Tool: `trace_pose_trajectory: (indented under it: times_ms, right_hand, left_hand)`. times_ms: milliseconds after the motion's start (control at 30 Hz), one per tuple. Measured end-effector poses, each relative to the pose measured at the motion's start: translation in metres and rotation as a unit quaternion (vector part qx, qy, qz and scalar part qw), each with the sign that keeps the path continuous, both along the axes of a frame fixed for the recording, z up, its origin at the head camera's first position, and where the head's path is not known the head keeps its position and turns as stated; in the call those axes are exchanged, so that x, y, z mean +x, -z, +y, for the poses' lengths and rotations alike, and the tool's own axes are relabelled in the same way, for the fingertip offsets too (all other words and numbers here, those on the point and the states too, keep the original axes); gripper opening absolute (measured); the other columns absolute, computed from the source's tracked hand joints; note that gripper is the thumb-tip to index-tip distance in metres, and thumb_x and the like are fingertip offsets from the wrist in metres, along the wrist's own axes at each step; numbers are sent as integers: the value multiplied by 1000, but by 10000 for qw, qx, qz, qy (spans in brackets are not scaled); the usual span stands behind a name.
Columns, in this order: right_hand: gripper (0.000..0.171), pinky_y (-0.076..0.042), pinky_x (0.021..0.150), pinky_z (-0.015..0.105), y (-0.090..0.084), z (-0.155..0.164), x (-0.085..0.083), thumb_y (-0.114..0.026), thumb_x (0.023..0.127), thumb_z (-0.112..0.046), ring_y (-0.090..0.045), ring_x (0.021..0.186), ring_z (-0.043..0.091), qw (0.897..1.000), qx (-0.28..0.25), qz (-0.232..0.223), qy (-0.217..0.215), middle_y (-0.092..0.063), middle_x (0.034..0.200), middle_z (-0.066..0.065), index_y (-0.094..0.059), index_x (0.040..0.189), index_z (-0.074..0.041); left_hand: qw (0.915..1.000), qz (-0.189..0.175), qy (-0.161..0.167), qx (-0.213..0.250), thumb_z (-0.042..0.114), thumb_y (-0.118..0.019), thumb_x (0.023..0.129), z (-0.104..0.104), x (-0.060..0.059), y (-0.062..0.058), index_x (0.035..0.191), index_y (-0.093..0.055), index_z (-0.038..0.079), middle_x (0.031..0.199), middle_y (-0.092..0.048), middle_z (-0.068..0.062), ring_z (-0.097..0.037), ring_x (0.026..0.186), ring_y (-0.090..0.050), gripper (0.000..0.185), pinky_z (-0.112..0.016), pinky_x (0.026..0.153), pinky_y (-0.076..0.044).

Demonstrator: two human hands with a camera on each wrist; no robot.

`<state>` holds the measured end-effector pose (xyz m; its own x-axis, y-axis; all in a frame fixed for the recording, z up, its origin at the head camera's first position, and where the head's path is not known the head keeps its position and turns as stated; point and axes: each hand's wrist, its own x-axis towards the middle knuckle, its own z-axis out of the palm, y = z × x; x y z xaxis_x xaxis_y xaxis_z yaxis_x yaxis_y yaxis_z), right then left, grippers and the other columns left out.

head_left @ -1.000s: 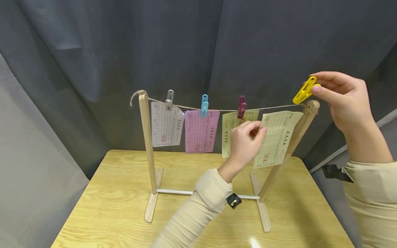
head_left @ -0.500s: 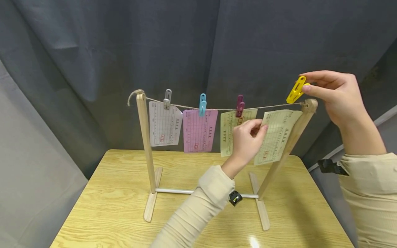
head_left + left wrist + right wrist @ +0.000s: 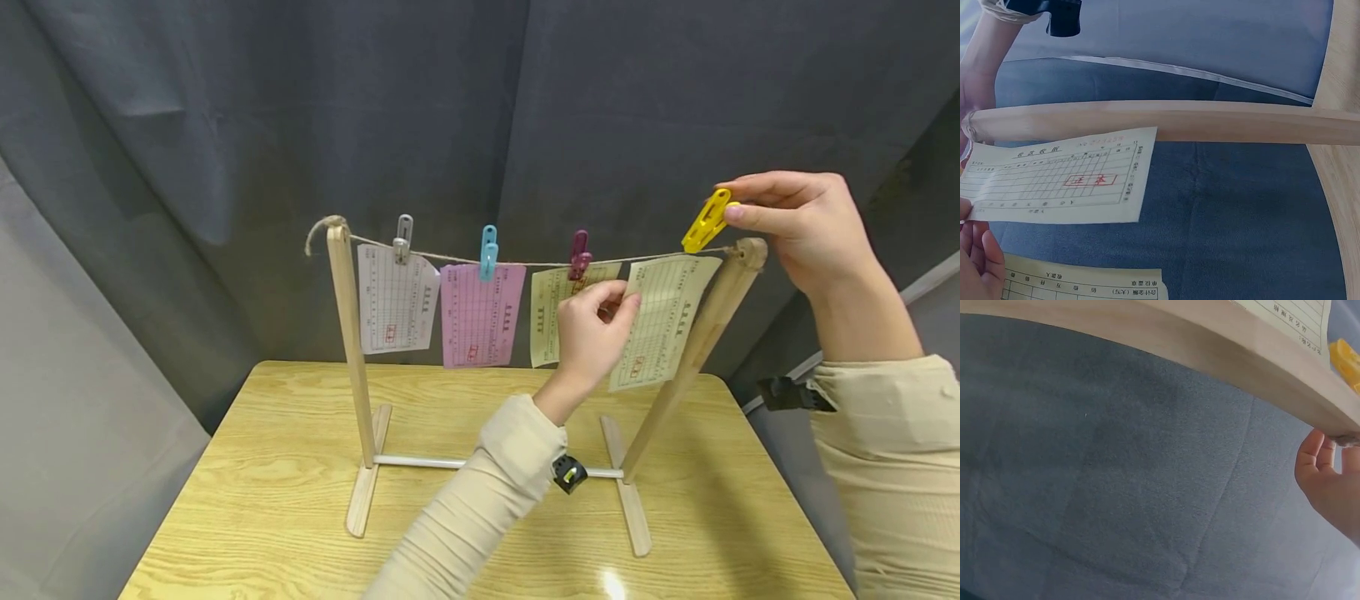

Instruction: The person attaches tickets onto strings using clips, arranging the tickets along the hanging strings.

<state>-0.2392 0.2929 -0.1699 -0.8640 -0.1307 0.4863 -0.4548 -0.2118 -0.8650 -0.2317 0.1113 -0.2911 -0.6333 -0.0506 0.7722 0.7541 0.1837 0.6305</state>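
My left hand (image 3: 597,329) pinches the left edge of a pale yellow-green receipt slip (image 3: 663,321), whose top edge lies close to the twine (image 3: 652,260) near the right post. Above that stretch of twine, my right hand (image 3: 813,229) holds a yellow clothespin (image 3: 707,222) between thumb and fingers, its tip down by the line. To the left, a purple clothespin (image 3: 580,255) clips another yellow-green slip (image 3: 545,321), partly hidden by my left hand. A blue clothespin (image 3: 488,252) bears a pink slip (image 3: 482,317), and a grey clothespin (image 3: 402,239) bears a white slip (image 3: 397,300).
The twine runs between a left wooden post (image 3: 350,350) and a right wooden post (image 3: 693,358). Their feet stand on a wood-grain table (image 3: 247,492), joined by a white bar (image 3: 420,462). A dark curtain (image 3: 450,108) hangs behind.
My right hand has brought the yellow clothespin left and slightly down to the twine. The slip in my left hand has risen a little, its top edge now nearer the line.
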Motion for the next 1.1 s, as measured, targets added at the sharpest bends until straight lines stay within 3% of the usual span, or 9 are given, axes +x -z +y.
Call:
trace_pose_trajectory:
  times_ms: [200,533,667,767,867,1100]
  right_hand:
    - [23,-52,62,21,-2,-4,0,-56,73,25,-61,74,19,9999,-96,-58,-34,-67,84,12,-68,88,11]
    - [15,-48,53,18,-2,-9,-1,-64,71,20,-46,78,20,9990,214,-95,371,-62,80,10,-67,85,14]
    - [15,-29,34,22,0,-8,-1,-66,71,18,-43,61,16,9984,355,-206,397,-60,78,8,-68,84,11]
    - [13,-9,34,29,1,-8,-1,-65,72,16,-27,41,15,9982,414,-316,312,-57,77,7,-69,83,9]
    - [13,-5,36,31,2,-9,-2,-65,73,15,-16,36,17,9980,446,-366,261,-57,77,7,-69,83,8]
    - [13,-3,37,31,6,-11,-3,-66,74,13,-20,37,16,9959,701,-296,487,-64,77,5,-70,82,5]
  left_hand:
    - [10000,-31,-56,-25,3,-65,79,-1,-1,-1,82,-68,-3,70,-66,-8,-8,59,-56,7,-10,54,-43]
    - [9999,62,-81,-66,3,-65,79,-1,-2,-2,82,-68,-3,71,-66,-9,-9,59,-57,7,-9,55,-42]
    - [10000,43,-39,-1,3,-65,79,-1,-3,-1,82,-68,-3,71,-66,-9,-9,60,-57,8,-12,54,-44]
    - [10000,15,-17,20,3,-64,80,-1,-4,-1,83,-68,-3,71,-67,-9,-9,60,-57,8,-13,55,-45]
    - [10000,-5,-5,15,4,-64,81,-1,-4,-1,83,-69,-3,72,-67,-9,-9,61,-58,8,-14,55,-46]
    - [9999,-68,63,51,4,-65,81,0,-3,-1,84,-69,-3,73,-67,-9,-9,61,-58,9,-14,55,-46]
